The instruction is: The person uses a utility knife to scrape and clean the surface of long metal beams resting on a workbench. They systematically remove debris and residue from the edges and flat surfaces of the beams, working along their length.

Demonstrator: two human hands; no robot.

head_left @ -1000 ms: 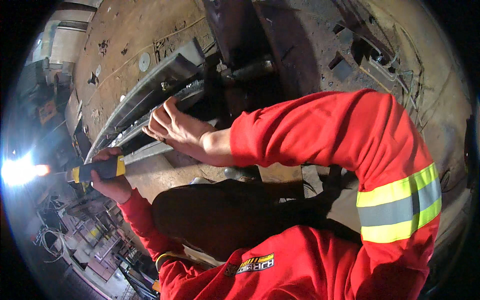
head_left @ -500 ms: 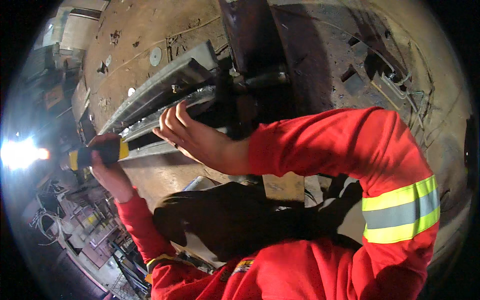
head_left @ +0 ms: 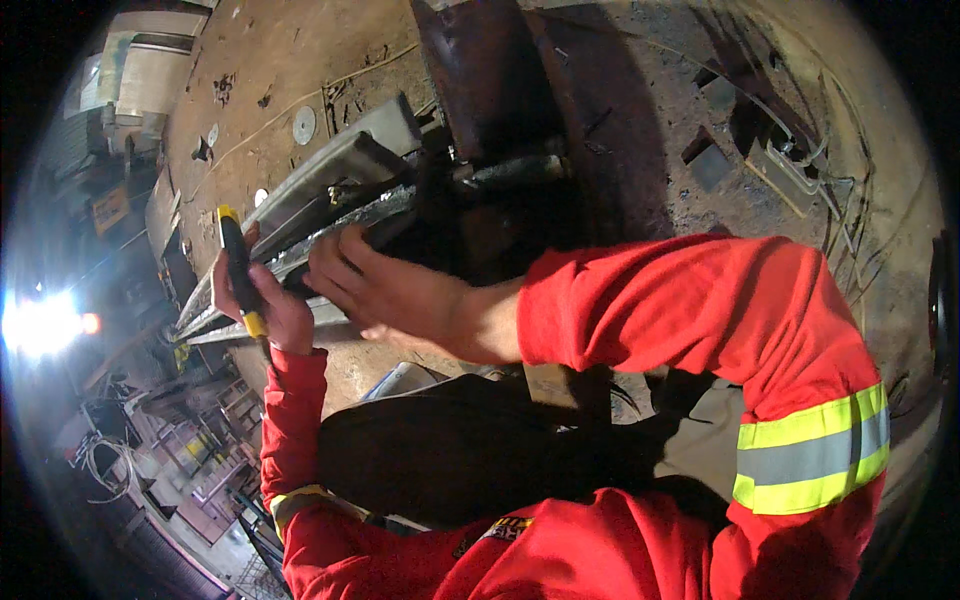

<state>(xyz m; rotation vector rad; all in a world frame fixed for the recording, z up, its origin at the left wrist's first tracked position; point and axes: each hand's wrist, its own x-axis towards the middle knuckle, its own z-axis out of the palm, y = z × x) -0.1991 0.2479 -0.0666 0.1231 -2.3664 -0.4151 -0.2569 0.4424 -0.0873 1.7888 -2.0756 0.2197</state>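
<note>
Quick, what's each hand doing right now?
Left hand: closed, holding the yellow-and-black tool.
Right hand: loosely open by the metal bars; touching, can't tell.

Hand tool (head_left: 237, 258) is black with yellow ends, held tilted; long grey metal bars (head_left: 340, 165) lie diagonally near it.

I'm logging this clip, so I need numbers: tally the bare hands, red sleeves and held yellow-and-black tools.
Bare hands: 2, the left hand and the right hand
Red sleeves: 2
Held yellow-and-black tool: 1
Total: 5
</note>
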